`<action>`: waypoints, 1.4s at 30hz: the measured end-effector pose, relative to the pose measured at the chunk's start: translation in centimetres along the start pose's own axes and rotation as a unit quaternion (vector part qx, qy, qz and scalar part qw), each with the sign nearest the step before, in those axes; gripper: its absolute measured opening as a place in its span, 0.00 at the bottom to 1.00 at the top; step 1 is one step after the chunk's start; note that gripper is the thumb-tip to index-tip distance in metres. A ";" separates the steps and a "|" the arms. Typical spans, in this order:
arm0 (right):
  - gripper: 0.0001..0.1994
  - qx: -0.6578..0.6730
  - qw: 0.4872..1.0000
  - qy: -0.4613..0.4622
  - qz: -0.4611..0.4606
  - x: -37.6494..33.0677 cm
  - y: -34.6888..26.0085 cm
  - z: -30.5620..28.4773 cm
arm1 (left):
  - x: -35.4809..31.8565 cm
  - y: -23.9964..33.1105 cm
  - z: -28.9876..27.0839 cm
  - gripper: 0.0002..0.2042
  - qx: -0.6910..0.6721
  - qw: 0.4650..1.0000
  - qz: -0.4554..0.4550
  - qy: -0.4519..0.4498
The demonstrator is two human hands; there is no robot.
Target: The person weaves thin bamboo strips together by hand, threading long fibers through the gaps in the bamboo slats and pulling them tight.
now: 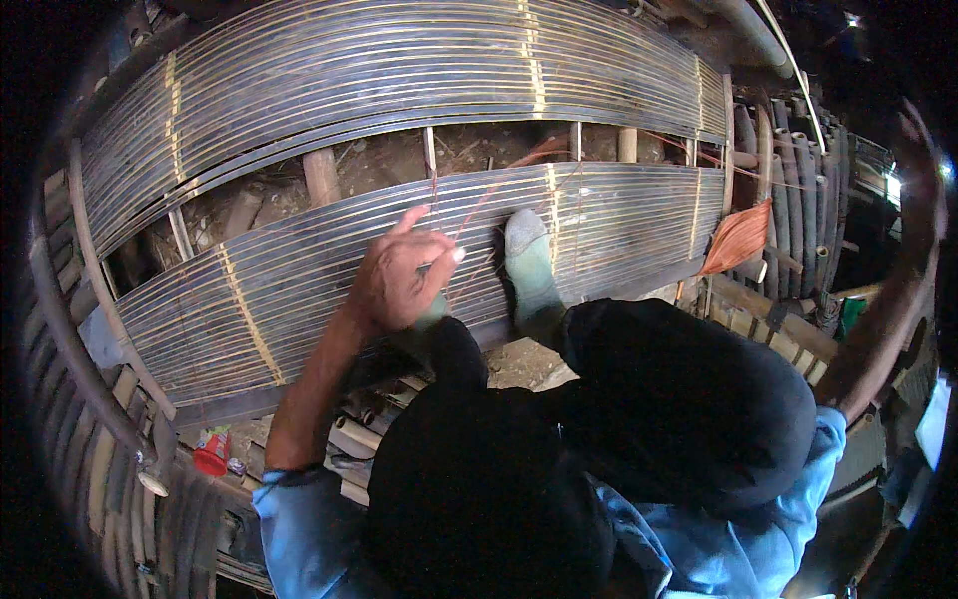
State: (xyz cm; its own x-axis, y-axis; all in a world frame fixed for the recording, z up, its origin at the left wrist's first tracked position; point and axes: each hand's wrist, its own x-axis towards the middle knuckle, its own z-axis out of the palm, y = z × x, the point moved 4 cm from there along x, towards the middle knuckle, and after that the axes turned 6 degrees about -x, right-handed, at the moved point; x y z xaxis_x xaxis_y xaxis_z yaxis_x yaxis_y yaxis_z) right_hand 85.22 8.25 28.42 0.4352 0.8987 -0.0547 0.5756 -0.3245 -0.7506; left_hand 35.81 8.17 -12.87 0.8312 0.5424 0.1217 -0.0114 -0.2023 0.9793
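My left hand (399,275) is over the near slatted panel (639,215), with thumb and a finger pinched together on a thin reddish strand (479,210). The strand runs from the fingertips up toward the gap at the panel's far edge. Far out at the right rim, my right arm (888,309) is stretched up and away; its hand (920,150) is dark and blurred, so its fingers cannot be made out. My foot in a grey-green sock (534,265) rests on the panel, right of the left hand. An orange-brown bundle of strands (738,240) lies at the panel's right end.
Another slatted panel (349,75) lies beyond a gap with bare earth and short posts (321,177). Dark poles (798,200) are stacked at the right. A red cup (212,454) sits at the lower left, near a curved pole (75,309).
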 end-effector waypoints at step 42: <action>0.16 0.045 0.846 -0.390 -0.361 -15.5 10.7 53.4 | -14.0 12.9 -5.0 0.15 -0.235 0.887 -0.295 0.265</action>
State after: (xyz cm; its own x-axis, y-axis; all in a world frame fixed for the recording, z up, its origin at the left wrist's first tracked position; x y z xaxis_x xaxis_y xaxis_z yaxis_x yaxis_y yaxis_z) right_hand 47.64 6.65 -13.94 -0.6172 0.7853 0.0489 0.4250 0.3851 -0.8192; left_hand 21.26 2.03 -1.15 0.3922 0.7734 -0.4980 0.0052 0.5395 0.8420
